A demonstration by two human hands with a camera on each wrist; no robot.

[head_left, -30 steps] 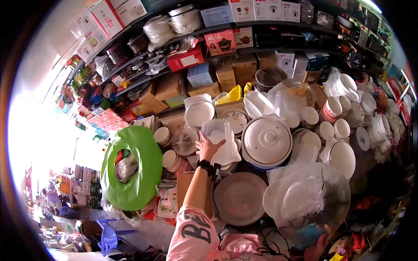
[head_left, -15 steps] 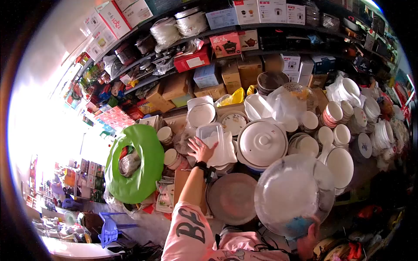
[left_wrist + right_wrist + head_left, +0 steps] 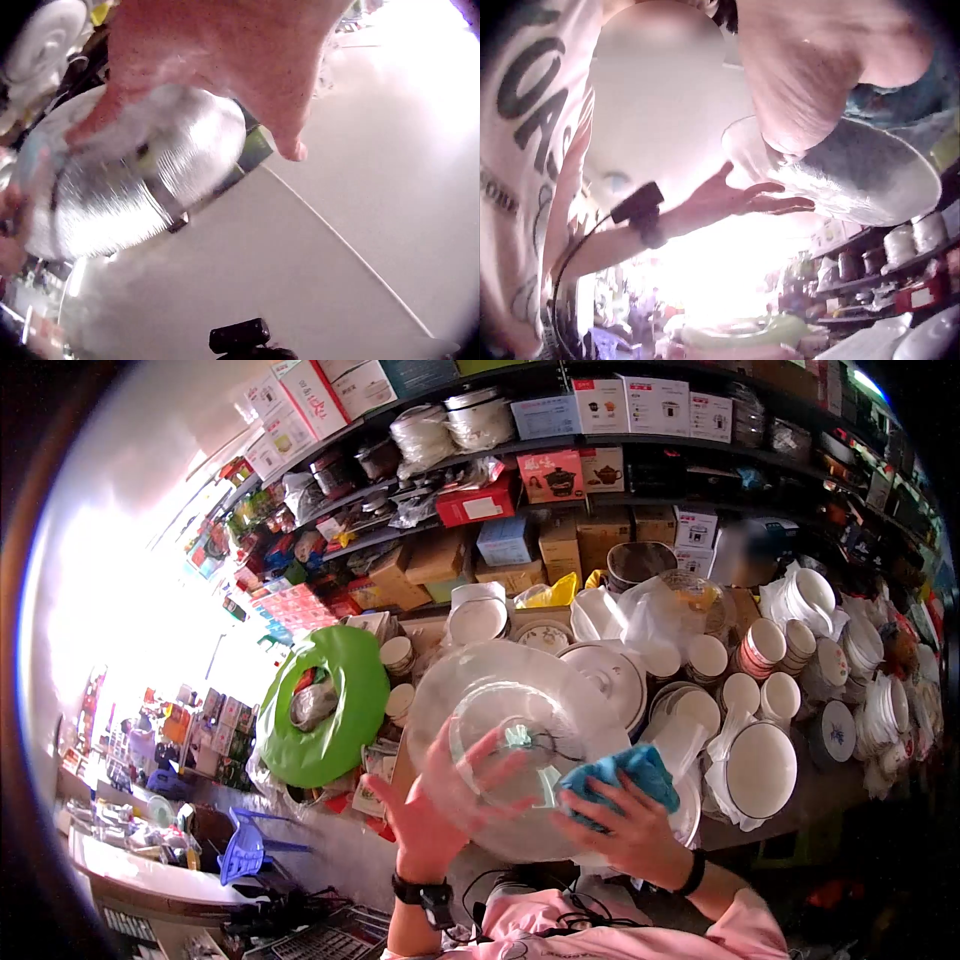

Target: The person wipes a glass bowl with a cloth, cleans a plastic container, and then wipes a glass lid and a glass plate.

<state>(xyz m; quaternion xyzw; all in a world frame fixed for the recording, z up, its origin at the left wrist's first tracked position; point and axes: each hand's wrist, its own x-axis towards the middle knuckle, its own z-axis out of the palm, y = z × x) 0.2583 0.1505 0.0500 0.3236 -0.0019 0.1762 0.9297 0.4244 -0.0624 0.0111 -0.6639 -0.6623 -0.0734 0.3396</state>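
A large see-through round dish (image 3: 500,675) is tilted up before my chest, over the crockery. My right hand (image 3: 640,835) holds a blue cloth (image 3: 655,768) against the dish's right side. In the right wrist view, the right hand (image 3: 810,67) overlaps the dish (image 3: 877,176), with the cloth (image 3: 911,105) beyond the palm. My left hand (image 3: 440,800) has its fingers spread at the dish's near left part. The left wrist view shows that hand (image 3: 217,45) over the shiny ribbed dish (image 3: 112,206), thumb and fingers apart.
Behind the dish stands a white lidded pot (image 3: 612,675), partly covered. Stacked bowls (image 3: 765,635) and a large white bowl (image 3: 758,770) crowd the right. A green ring-shaped sheet (image 3: 365,705) lies left. Boxed goods (image 3: 555,477) fill shelves behind; a blue plastic chair (image 3: 243,847) stands lower left.
The see-through dish has come from the right to the middle, with my right hand and the blue cloth. My left hand has left the clear plastic container and drawn back to the dish.
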